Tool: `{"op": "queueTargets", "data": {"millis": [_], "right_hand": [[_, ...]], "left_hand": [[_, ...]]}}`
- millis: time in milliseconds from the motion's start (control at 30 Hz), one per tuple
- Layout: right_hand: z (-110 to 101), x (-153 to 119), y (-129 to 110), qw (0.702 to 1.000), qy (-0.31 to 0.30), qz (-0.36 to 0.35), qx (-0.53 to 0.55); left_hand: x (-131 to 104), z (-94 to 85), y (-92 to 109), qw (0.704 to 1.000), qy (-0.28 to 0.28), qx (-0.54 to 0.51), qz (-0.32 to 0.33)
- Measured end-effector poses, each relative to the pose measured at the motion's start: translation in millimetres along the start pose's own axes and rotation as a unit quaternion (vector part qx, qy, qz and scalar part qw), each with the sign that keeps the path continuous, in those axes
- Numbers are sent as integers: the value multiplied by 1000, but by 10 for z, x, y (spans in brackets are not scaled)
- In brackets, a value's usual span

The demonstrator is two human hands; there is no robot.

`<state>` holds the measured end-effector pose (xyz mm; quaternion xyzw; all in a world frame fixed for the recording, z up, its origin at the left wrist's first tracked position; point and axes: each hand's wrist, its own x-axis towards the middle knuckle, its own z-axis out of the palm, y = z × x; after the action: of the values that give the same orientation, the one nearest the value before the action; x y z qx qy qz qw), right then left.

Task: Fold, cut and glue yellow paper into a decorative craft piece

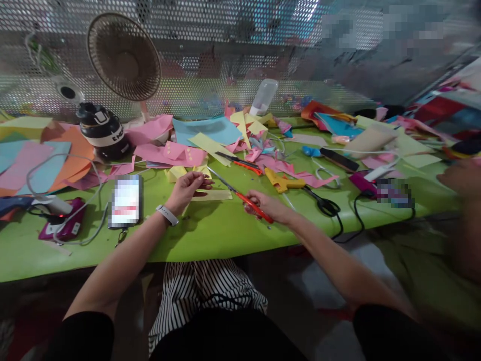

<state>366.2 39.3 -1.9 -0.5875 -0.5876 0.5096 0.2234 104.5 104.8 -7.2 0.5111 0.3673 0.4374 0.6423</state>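
1. Red-orange-handled metal scissors (240, 194): in the right hand (265, 203), above the near part of the bright green tabletop (210, 240). Fingers curl closed round the handles; blades look together, or nearly so.
2. Key relation: the scissors' long axis runs from the right hand forward and leftward, tips just beside the left hand's fingertips. The right hand sits at the handle end, the left at the tip end.
3. Left hand (188, 189): thumb and index drawn together, the other fingers loosely bent. Cannot tell whether anything small is pinched there. White-banded watch (167, 214) on the wrist.
4. Narrow pale-yellow paper strip (220, 195): on the tabletop, lying roughly left to right under the line of the blades. Its left end is nearest the left hand; contact unclear.
5. Just beyond: second scissors, dark-bladed with orange handles (246, 164), and a yellow plastic glue gun (281, 181), right of the hands.
6. Farther back: pink paper with yellow dots (171, 154), a light-blue sheet (205, 131), mixed scraps.
7. Left: lit phone (126, 203); behind it, a black jug with a pale band (101, 133) and a round fan (124, 57).
8. Right edge: another person's blurred hand (456, 178).
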Motion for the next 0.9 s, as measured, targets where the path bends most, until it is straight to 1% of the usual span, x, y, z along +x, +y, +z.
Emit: {"op": "queueTargets", "data": {"millis": [133, 300, 367, 433, 533, 700, 833, 900], "right_hand": [[-27, 55, 53, 997, 1, -20, -79], [-51, 64, -52, 990, -6, -15, -137], [-52, 40, -108, 990, -10, -15, -140], [-49, 11, -144, 991, -27, -11, -129], [-35, -16, -153, 992, -42, -7, -120], [-2, -23, -139, 988, -27, -16, -148], [12, -33, -155, 980, -1, -29, -196], [11, -35, -149, 979, 4, -31, -202]], "left_hand": [[-24, 9, 5, 1000, 4, 0, -2], [-50, 36, 33, 1000, 23, -6, -12], [-55, 46, 46, 999, 28, -25, -24], [-57, 55, 57, 998, 27, -41, -33], [-60, 67, 57, 998, 19, -53, -41], [-58, 80, 15, 995, 18, -77, -54], [-58, 72, -11, 995, 27, -81, -48], [-61, 69, -9, 995, 27, -81, -48]]}}
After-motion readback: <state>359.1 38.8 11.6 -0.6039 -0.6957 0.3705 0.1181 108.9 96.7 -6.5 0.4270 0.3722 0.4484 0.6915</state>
